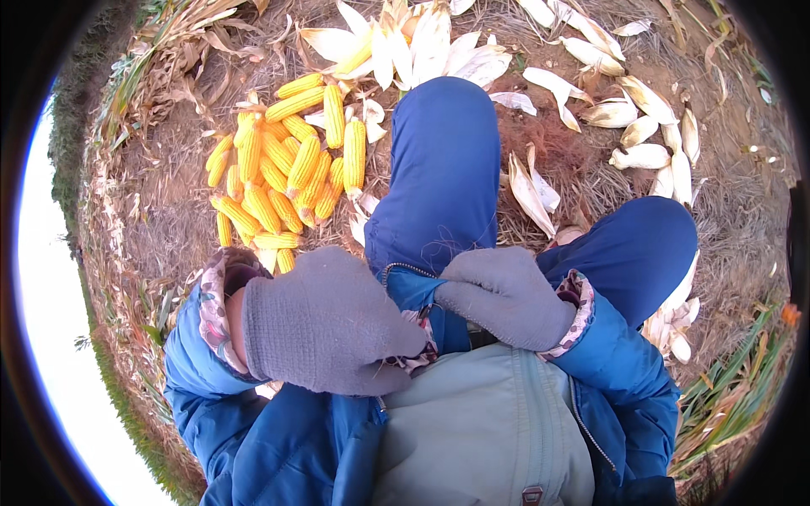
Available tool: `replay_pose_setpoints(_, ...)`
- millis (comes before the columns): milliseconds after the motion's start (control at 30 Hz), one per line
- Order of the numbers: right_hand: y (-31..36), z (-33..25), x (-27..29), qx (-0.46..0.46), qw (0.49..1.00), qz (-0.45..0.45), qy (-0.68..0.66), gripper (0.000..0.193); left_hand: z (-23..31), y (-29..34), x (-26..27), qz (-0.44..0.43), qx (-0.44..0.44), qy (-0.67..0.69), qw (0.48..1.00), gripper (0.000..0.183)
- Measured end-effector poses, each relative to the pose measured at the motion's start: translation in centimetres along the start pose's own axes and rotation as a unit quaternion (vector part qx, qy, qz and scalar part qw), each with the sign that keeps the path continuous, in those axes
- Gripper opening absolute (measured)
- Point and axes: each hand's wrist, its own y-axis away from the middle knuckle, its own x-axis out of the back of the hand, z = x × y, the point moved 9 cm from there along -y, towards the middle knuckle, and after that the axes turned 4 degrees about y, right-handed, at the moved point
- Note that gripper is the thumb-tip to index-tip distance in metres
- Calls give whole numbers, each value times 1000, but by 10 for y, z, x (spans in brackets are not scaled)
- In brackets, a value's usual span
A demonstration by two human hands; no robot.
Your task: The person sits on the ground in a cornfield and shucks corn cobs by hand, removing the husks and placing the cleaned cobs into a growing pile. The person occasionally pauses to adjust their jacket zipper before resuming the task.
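My left hand point(329, 325), in a grey knit glove, is closed in front of my waist, its fingers curled on the patterned lining at the edge of the blue jacket point(228, 430). To its right, my right hand point(506, 295), gloved the same way, pinches a blue jacket flap point(411, 289) edged with an open zipper. The two hands are close together but apart. Between and below them shows a grey-green inner garment point(472, 413) with its own zipper. The fingertips of both hands are partly hidden by cloth and glove.
Beyond my left hand lies a pile of husked yellow corn cobs point(287, 164). Pale opened husks point(422, 46) are at the far middle. Several corn ears still in husks point(650, 126) lie far right. My bent knees point(443, 160) in blue trousers rise between them. Dry straw covers the soil.
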Motion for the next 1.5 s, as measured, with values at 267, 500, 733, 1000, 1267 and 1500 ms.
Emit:
replay_pose_setpoints(267,1,0,3,24,1000,18,5,21,2,11,2,29,-46,32,998,27)
replay_pose_setpoints(500,2,-12,-15,22,991,-113,63,30,4,8,18,82,-82,81,990,16)
replay_pose_setpoints(733,26,-36,-5,208,962,-68,163,23,39,37,42,64,-328,353,874,22)
replay_pose_setpoints(1000,52,-51,-18,267,941,-199,61,12,72,44,23,-11,-376,397,837,21)
replay_pose_setpoints(1267,47,-32,32,165,973,17,160,16,80,46,25,4,-401,398,825,20)
replay_pose_setpoints(1500,55,14,115,3,930,240,276,10,78,43,43,-4,-389,397,831,19)
